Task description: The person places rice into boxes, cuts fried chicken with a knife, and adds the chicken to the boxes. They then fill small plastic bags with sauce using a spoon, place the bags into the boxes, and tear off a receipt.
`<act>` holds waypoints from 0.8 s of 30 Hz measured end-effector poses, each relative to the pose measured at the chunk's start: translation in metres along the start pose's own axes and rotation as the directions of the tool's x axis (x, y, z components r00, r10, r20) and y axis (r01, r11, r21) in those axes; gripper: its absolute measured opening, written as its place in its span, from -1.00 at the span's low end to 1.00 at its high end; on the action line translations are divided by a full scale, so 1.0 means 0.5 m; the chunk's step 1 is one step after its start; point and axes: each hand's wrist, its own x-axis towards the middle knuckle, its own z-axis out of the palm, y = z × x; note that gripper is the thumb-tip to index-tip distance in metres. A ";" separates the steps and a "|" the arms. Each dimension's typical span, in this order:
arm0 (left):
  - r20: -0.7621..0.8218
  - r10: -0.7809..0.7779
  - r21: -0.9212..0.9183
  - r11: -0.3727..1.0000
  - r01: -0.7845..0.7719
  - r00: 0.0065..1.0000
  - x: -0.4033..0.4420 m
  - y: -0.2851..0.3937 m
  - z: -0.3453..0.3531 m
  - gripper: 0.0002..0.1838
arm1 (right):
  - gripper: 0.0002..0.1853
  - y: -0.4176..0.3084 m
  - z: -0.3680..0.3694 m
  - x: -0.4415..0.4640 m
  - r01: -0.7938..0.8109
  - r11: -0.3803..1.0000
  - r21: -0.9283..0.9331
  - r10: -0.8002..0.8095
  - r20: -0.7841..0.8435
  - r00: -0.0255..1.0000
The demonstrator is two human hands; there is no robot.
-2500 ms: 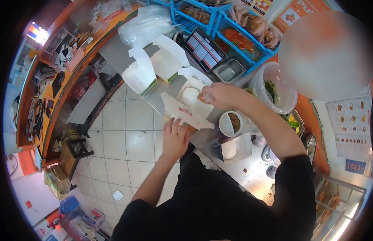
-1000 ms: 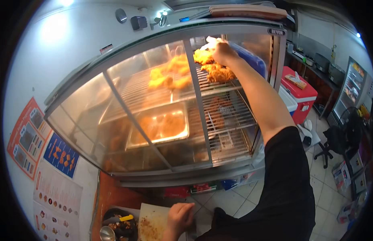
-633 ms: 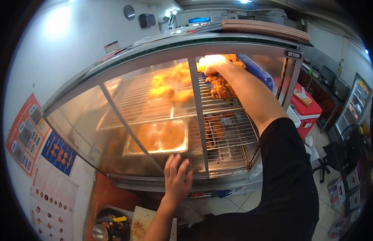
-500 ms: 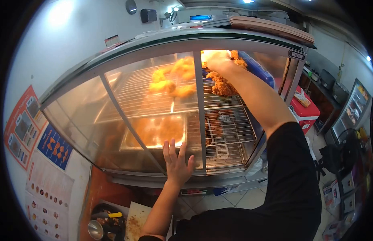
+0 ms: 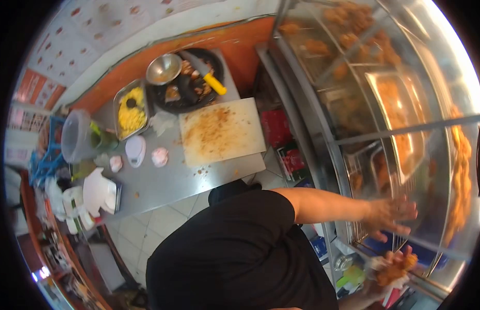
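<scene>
My left hand (image 5: 390,216) is open with its fingers spread, in front of the glass door of the food warmer (image 5: 343,155) at the right. Below it, my right hand (image 5: 373,287) is closed around a piece of fried chicken (image 5: 395,271), with something whitish, perhaps paper or a thin bag, around it. The chicken is outside the warmer, close to its lower edge. Behind the glass are more fried chicken pieces on a rack and a metal tray (image 5: 376,85) of orange-brown food.
On the steel table (image 5: 152,181) lie a white cutting board (image 5: 224,129) covered in crumbs, a black pan (image 5: 170,103) with a yellow-handled knife (image 5: 214,82), a metal bowl (image 5: 164,68) and a tray of yellow food (image 5: 131,111). Takeaway boxes (image 5: 99,191) stand at the table's end.
My view has swung left and down toward the table. My right hand has come out of the warmer with a piece of fried chicken. My left hand stays open near the glass.
</scene>
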 end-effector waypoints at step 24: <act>-0.424 -0.893 -0.007 -0.164 0.986 -0.151 -0.626 0.594 -1.105 -0.76 | -0.62 0.977 0.789 0.504 0.306 0.587 -0.749 -0.145 0.275 0.950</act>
